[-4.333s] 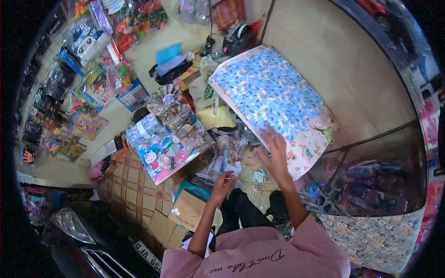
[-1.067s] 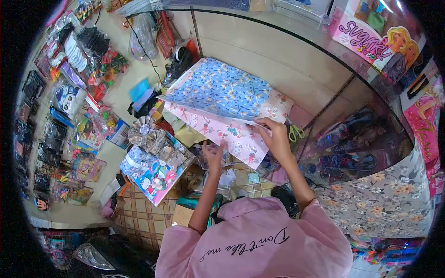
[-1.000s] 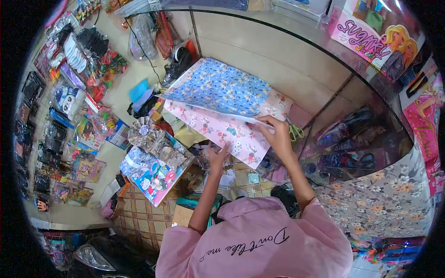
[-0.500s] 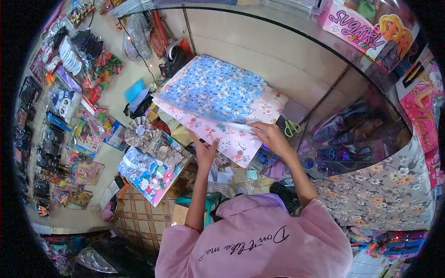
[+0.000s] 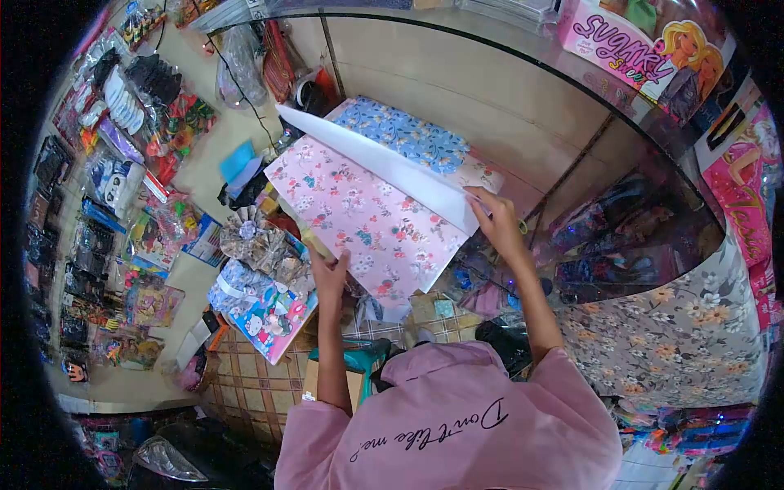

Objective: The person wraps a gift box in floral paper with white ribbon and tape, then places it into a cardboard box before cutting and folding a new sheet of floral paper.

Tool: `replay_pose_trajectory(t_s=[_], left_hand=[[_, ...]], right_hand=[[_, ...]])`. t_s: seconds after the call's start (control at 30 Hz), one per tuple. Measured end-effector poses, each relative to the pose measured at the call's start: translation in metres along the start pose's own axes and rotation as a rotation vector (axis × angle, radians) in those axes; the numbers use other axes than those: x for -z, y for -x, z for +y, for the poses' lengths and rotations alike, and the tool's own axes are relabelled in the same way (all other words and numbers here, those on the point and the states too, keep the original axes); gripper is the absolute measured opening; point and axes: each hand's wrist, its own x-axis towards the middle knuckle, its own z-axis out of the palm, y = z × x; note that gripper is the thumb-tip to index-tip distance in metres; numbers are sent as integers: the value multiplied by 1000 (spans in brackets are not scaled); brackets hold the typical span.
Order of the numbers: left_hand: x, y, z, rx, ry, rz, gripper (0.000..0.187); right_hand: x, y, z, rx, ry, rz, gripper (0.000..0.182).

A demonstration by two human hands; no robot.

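A sheet of pink floral wrapping paper (image 5: 359,212) lies across a stack of patterned sheets, with a blue floral sheet (image 5: 408,126) behind it. The far edge of the pink sheet is lifted, so its white back (image 5: 384,167) shows as a long slanted strip. My right hand (image 5: 498,222) pinches the right end of this raised edge. At the sheet's lower left, my left hand (image 5: 329,271) holds the near edge, thumb on the printed side; its other fingertips are partly hidden.
A Hello Kitty wrapped piece (image 5: 265,314) and a beige ruffled bow (image 5: 253,249) lie at left. Packaged goods (image 5: 155,237) cover the left counter. A glass case edge (image 5: 523,53) curves around behind. A Sugary Sweet doll box (image 5: 612,45) stands at upper right.
The pink sheet's far edge has risen, and more of its print and white back shows. My left hand has shifted left and down, my right hand right and up. The green scissors are mostly hidden now.
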Motion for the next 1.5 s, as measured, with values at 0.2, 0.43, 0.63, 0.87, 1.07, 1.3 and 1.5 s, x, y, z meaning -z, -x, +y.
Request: replay_pose_trajectory(t_s=[0.2,0.43,0.63,0.87,1.07,1.3,1.5], left_hand=[[10,-3,8,395,550,-57,58],[-13,11,2,521,694,-196,48],[-20,-15,60,580,760,-105,38],[-26,-19,66,416,791,-139,60],[-41,9,90,202,773,-67,107],[-47,4,97,141,753,-129,95],[-38,5,102,167,699,-196,86]], right_hand=[[-5,2,-7,5,-31,50,22],[-46,36,1,182,-186,-293,26],[-39,39,14,-187,-215,80,15],[-28,14,0,-240,-289,249,19],[-41,46,-25,188,-160,283,20],[-72,119,-9,282,304,-327,45],[-55,91,28,284,338,-324,34]])
